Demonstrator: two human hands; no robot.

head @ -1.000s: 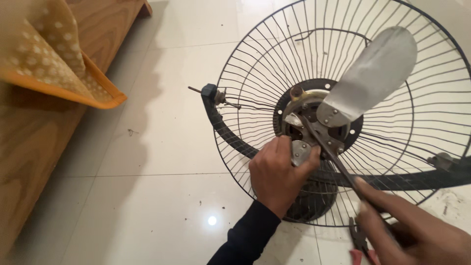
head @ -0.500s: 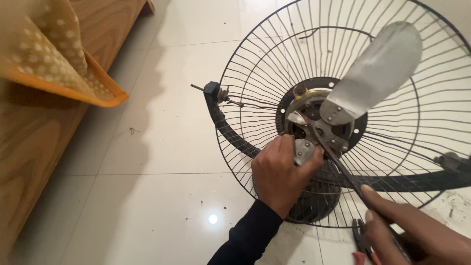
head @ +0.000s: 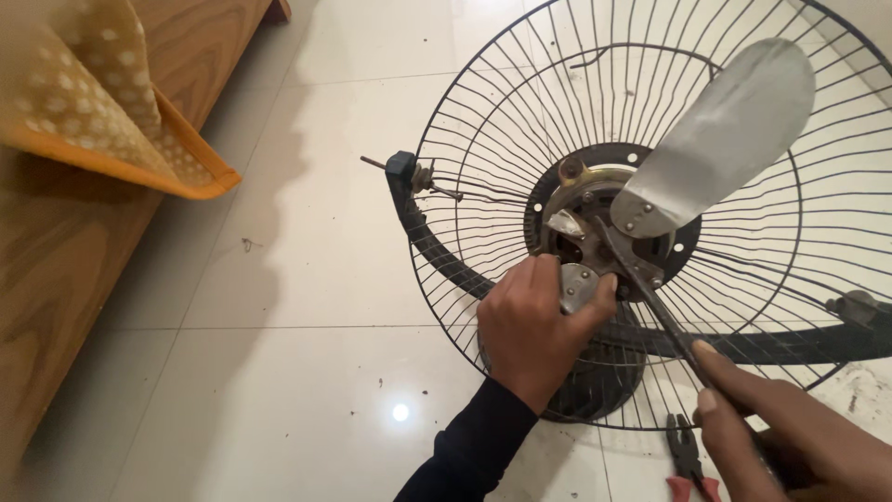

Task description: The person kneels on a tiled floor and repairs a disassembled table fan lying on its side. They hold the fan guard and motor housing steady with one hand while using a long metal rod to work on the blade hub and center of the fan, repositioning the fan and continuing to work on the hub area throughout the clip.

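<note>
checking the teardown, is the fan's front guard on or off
Off. The metal blade and hub lie bare over the rear wire guard, and the left hand and right hand's screwdriver reach the hub unblocked.

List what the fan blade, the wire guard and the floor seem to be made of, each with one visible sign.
Fan blade: probably sheet metal, dull grey with a soft sheen, riveted at its root.
Wire guard: thin dark metal wire, probably painted or coated, in rings and spokes.
Floor: likely glazed ceramic tile, pale and glossy, with a grout line and a reflected light spot.
</note>
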